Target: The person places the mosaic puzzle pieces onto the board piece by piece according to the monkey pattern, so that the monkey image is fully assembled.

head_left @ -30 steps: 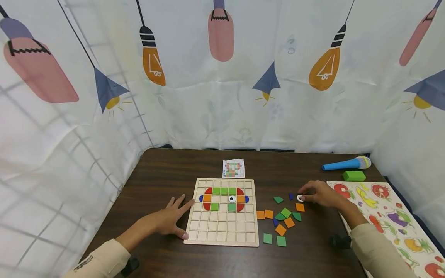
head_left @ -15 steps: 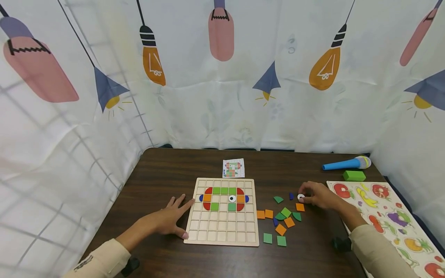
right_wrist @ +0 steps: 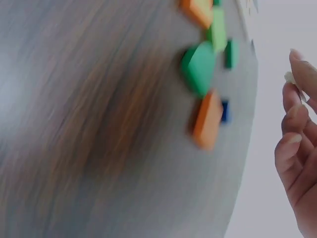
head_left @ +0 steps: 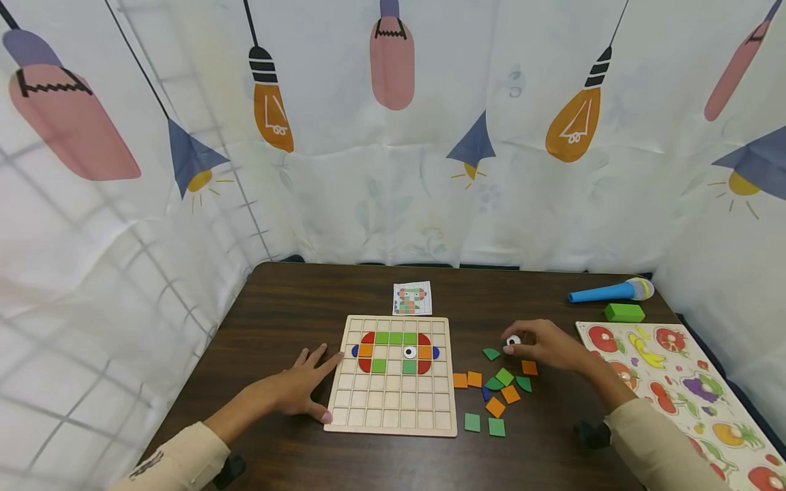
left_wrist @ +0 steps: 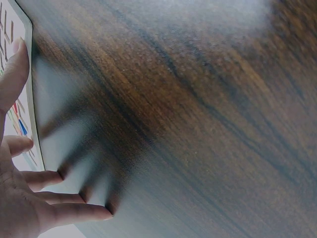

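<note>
Directions as on a clock face centred on the board, head view.

- Right hand (head_left: 543,343): between 2 and 3 o'clock; thumb and index finger pinching a white eye disc (head_left: 513,340) with a black centre.
- Left hand (head_left: 301,385): at 9 o'clock; fingers spread and straight, thumb and index finger touching the board's near edge on that side.
- Grid board (head_left: 393,410), pale, flat on a dark wood table (head_left: 276,310); bears red, orange, green and blue pieces, plus a second eye disc (head_left: 409,352) toward 1 o'clock.
- Loose tiles (head_left: 511,394), orange, green and blue: 3 to 4 o'clock.
- Picture card (head_left: 412,299): just past 12.
- Toy microphone (head_left: 608,291), blue, and green block (head_left: 624,313): between 2 and 3, farther out.
- Fruit board (head_left: 681,382): 3 o'clock.
</note>
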Tool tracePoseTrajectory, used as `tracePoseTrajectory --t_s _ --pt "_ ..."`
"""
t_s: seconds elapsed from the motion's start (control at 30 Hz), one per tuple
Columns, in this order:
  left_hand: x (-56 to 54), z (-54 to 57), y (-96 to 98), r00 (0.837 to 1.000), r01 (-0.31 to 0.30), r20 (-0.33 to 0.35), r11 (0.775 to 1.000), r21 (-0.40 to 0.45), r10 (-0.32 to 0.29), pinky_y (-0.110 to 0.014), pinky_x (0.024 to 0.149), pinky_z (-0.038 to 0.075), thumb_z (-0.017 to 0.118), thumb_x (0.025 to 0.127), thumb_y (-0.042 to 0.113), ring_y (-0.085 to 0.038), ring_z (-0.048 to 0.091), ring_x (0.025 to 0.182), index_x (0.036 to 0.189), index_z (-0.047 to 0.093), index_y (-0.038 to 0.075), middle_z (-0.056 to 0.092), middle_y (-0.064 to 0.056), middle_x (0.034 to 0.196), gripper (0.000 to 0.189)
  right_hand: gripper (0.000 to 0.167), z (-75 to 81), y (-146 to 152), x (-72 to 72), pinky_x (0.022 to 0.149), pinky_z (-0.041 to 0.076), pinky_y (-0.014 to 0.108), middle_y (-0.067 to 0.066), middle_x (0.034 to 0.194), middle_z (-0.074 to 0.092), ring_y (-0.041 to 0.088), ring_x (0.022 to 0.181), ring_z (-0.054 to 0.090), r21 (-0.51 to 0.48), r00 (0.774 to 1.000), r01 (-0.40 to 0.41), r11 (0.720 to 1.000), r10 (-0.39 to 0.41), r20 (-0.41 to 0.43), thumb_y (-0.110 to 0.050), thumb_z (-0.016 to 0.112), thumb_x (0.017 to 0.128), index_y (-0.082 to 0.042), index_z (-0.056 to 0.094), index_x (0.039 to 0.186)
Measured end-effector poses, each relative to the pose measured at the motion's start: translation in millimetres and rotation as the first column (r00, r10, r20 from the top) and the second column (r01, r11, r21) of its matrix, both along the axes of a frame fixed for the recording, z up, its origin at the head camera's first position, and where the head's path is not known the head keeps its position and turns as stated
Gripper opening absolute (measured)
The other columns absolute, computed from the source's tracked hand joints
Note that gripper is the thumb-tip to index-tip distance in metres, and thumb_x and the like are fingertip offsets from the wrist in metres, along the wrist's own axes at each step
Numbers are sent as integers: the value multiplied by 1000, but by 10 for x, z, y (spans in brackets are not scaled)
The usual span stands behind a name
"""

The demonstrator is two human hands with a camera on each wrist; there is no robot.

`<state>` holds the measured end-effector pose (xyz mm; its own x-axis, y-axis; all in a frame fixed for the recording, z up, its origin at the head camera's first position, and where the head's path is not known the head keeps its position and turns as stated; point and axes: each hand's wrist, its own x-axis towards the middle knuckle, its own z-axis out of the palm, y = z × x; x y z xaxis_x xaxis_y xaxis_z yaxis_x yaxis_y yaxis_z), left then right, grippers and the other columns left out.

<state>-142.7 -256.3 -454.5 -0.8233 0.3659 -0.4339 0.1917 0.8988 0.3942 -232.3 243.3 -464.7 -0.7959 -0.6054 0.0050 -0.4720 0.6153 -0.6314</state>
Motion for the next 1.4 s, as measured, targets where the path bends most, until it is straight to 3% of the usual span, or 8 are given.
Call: tracePoseTrajectory --t_s 0.17,0.43,0.6,0.8,1.13,1.4 --pt "5 3 -4 1000 -3 1 1000 2 3 -82 99 26 85 73 49 -62 7 146 161 21 18 9 -27 165 113 33 111 -288 21 62 50 23 -4 93 69 6 69 56 -51 997 -68 996 71 44 -28 70 95 -4 70 119" --pt "6 -21 -14 1000 -8 4 1000 -6 8 -81 100 27 84 73 50 -60 8 147 161 22 19 9 -26 166 112 36 213 -742 20 62 49 23 0 104 70 9 66 55 -58 974 -170 984 177 141 -23 66 99 -5 66 130" --pt "3 4 -7 1000 -6 1 1000 -11 6 -82 99 27 85 73 49 -61 8 147 161 21 18 9 -26 166 113 32 195 -1034 -32 64 51 24 2 104 71 11 68 56 -58 959 -208 976 216 184 -21 67 98 -7 68 127" --pt "9 10 0 1000 -1 7 1000 -3 1 -81 99 28 84 75 49 -61 7 147 162 20 19 8 -26 166 112 27 106 -1374 -103 62 49 23 -4 85 62 12 70 55 -40 965 -220 975 224 136 -24 71 95 -9 72 118" --pt "10 9 5 1000 1 4 1000 -12 0 -82 99 28 85 74 48 -61 8 147 161 20 18 9 -26 166 112 26 4 -1815 -184 67 49 23 -3 94 69 11 77 58 -39 962 -237 971 240 129 -15 69 95 -8 73 121" --pt "9 -2 6 1000 0 -2 1000 -17 0 -82 99 27 85 73 49 -62 9 146 161 21 17 10 -27 165 113 22 -73 -2132 -188 64 45 23 -3 84 68 9 71 56 -63 965 -227 972 233 123 -14 73 93 -7 75 113"
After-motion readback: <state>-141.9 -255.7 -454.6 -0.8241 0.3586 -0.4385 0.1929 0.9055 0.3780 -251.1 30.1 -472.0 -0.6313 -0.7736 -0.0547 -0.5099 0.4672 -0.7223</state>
